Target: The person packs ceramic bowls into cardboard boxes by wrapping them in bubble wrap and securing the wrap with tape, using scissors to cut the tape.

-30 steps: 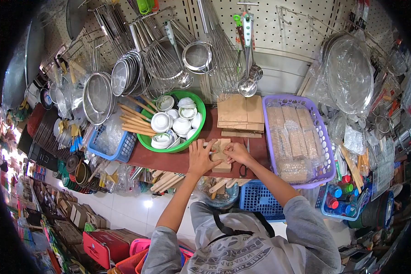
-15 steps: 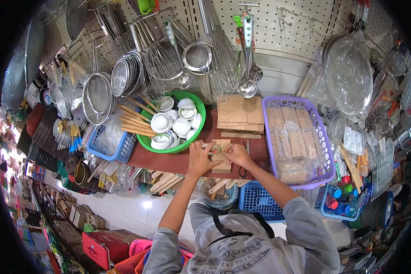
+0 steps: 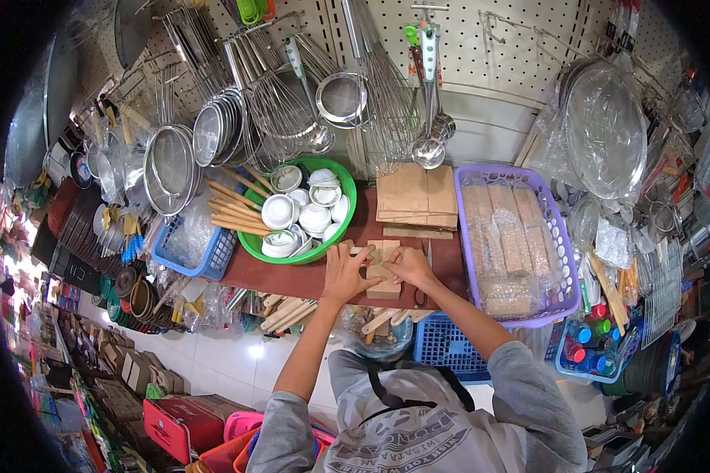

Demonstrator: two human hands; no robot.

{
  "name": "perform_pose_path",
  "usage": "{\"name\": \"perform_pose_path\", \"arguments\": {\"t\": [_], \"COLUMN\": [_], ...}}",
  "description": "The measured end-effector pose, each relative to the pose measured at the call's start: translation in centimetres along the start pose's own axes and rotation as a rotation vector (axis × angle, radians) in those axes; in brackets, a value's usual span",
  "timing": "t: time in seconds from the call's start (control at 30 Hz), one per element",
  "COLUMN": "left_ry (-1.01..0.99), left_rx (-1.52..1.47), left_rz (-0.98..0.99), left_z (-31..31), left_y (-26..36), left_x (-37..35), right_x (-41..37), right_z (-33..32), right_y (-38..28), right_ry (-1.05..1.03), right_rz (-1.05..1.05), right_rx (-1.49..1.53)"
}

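A small brown cardboard piece, folded like a box or packet, lies on the reddish-brown shelf in front of me. My left hand curves around its left side, thumb and fingers bent against it. A small pale thing shows by the left fingertips, too small to name. My right hand is at the right side, its fingers pinched together on the upper part of the cardboard. What the right fingertips pinch is hidden. Just right of that hand, scissors lie on the shelf, partly covered by the wrist.
A green basin of white bowls and wooden handles stands left. Behind my hands sits a stack of flat brown cardboard. On the right is a purple basket of bubble-wrapped brown packets. Whisks and ladles hang above.
Both hands stay nearly in place around the cardboard. My right fingers have shifted slightly, and the roundish spot seen between the hands before is less visible now.
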State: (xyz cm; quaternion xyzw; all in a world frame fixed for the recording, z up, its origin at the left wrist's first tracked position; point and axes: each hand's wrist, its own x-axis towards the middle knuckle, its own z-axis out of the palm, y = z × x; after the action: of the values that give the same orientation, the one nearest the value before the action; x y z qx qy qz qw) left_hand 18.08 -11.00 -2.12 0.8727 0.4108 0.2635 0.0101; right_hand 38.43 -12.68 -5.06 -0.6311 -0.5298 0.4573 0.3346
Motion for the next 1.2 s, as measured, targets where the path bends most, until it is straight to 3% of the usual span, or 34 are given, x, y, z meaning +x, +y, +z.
{"name": "perform_pose_path", "arguments": {"t": [0.53, 0.93, 1.2], "left_ry": [-0.082, -0.026, -0.066], "left_rx": [-0.058, -0.089, -0.081], "left_rz": [-0.042, -0.074, -0.1], "left_z": [-0.4, -0.2, -0.2], "left_y": [0.6, 0.9, 0.7], "left_x": [0.2, -0.1, 0.0], "right_x": [0.1, -0.1, 0.8], "right_z": [0.0, 0.3, 1.6], "right_y": [-0.1, 0.3, 3.6], "right_ry": [0.01, 0.088, 0.111], "right_rz": [0.045, 0.099, 0.091], "right_rx": [-0.043, -0.026, 0.341]}}
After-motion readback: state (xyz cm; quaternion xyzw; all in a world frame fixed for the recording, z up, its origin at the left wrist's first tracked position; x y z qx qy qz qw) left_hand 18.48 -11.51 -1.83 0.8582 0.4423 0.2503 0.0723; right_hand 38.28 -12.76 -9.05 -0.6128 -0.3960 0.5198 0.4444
